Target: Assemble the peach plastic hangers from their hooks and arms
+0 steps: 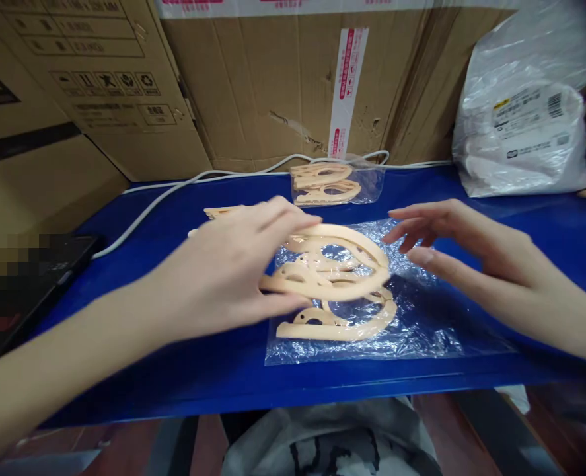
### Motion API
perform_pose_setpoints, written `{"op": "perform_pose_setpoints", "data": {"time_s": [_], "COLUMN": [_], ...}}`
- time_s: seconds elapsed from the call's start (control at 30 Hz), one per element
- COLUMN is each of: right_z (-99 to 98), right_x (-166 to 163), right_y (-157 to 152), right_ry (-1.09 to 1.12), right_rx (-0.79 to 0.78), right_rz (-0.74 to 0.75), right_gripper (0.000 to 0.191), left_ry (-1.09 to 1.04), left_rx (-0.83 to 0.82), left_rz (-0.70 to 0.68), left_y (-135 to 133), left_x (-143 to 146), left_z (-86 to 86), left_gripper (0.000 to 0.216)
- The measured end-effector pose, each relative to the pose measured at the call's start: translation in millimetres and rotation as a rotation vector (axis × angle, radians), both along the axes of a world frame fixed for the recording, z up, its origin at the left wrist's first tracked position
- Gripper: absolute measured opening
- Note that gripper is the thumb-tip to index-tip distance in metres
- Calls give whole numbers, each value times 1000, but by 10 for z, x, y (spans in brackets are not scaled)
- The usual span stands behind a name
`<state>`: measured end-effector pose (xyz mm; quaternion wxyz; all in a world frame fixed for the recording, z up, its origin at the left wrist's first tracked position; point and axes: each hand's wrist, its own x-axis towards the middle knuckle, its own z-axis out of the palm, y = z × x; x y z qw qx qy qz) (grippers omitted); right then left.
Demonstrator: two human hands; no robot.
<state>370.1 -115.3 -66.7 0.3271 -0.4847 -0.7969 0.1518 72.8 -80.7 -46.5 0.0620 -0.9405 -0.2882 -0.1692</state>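
My left hand (243,264) grips a beige folding hanger (342,291) by its left end, thumb below and fingers above. That hanger is folded into a loop and lies over another folded beige hanger (337,330). Beneath them, a clear plastic bag (421,337) is spread out; whether the lower hanger is inside it or on top, I cannot tell. To the right, my right hand (471,251) hovers above the bag with its fingers apart, holding nothing. More beige pieces (218,212) show partly behind my left hand.
Farther back, a clear bag holding folded beige hangers (327,185) lies near a white cable (213,173). Cardboard boxes (273,86) stand along the back and left. A white plastic package (520,139) sits back right, a black object (39,284) at left. The blue table's front edge (223,400) is close.
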Motion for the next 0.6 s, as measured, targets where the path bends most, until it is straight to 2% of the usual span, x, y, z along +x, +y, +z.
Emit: {"op": "perform_pose_setpoints", "data": {"time_s": [0.13,0.23,0.4,0.6], "right_z": [54,91,87,67], "right_x": [-118,-148,-167,-144], "right_y": [-44,-49,-33,-45], "right_ry": [209,349,436,443], "right_rx": [-279,-405,-462,-488], "right_rz": [122,120,87,114], "right_gripper": [31,30,30,30], "left_ry": [-39,-68,-38,-12], "left_rx": [80,84,85,248], "left_rz": [-40,-67,-113,-128], "left_y": [-127,-101,-50,-40], "left_x": [159,172,164,160], "left_z": [-110,-140,-160,-185], "left_gripper": [61,66,76,71]}}
